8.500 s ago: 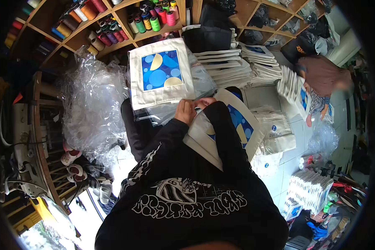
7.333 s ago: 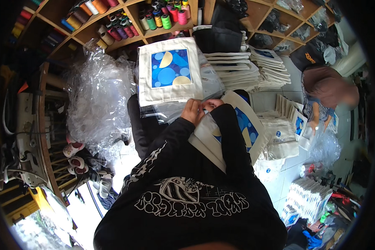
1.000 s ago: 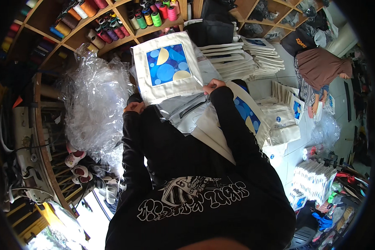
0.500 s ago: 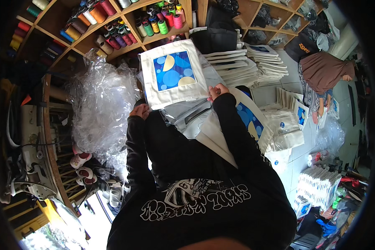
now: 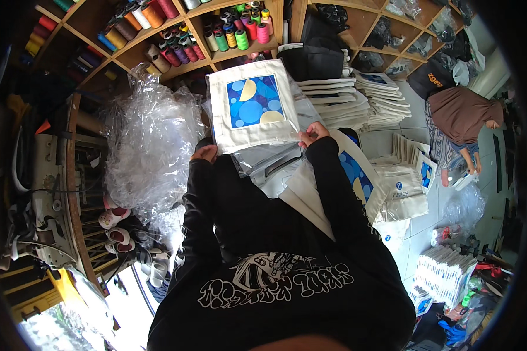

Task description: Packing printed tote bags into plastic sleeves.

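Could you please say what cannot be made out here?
In the head view:
Left hand, at a corner of the cream bag: too small to judge the grip.
Surface beneath the cream bag: hidden by bag and clear plastic.
Part of the second printed bag: covered by the right sleeve.
What the co-worker's hands hold: too small.
Uppermost thread spools: cut off by the top edge.

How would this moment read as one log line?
Left hand: at near left corner of cream bag; Right hand: at its near right corner; Bag: blue panel facing up; Nearby: clear plastic heap, thread spools
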`<state>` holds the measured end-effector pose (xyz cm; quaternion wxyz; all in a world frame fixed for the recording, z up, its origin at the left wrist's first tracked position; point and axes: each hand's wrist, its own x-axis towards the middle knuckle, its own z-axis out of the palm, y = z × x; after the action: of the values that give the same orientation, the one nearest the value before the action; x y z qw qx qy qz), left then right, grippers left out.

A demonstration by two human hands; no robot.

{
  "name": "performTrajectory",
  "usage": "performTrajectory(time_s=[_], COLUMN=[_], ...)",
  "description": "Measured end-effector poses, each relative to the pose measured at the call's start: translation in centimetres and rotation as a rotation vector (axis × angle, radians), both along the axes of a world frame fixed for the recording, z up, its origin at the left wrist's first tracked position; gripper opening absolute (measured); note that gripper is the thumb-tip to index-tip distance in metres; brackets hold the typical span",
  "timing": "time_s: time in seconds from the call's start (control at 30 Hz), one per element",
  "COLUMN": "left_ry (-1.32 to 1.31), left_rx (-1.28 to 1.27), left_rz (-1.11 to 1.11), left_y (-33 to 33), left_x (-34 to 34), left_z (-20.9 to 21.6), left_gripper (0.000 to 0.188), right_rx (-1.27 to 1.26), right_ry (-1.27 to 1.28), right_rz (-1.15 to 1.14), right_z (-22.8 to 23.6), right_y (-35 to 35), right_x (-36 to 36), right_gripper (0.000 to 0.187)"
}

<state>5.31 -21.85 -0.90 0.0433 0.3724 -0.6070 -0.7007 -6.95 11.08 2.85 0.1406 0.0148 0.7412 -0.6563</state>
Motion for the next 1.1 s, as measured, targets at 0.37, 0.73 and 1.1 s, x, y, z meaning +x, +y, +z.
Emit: performTrajectory(time_s=[0.37,0.73,1.1], left_ry=[-0.132,-0.029,0.500], left_rx=[0.172,0.099,0.035], left_rz=[-0.068,-0.076,0.044], left_y=[-2.5,-0.9,7.3], left_x=[-0.2,0.2,-3.2], left_z=[-1.4,0.4,8.0], left_gripper=[0.044,0.030,0.035], right_rx=[-0.113,-0.102,-0.127], right_ry=[0.000,0.128,0.054], right_rz=[0.022,0.058,0.088], right_z=[-1.2,-1.7,-1.9], right_y=[-0.1,0.0,0.5], right_x=[-0.6,-0.5,-0.5], right_gripper=[0.021,0.015,0.017])
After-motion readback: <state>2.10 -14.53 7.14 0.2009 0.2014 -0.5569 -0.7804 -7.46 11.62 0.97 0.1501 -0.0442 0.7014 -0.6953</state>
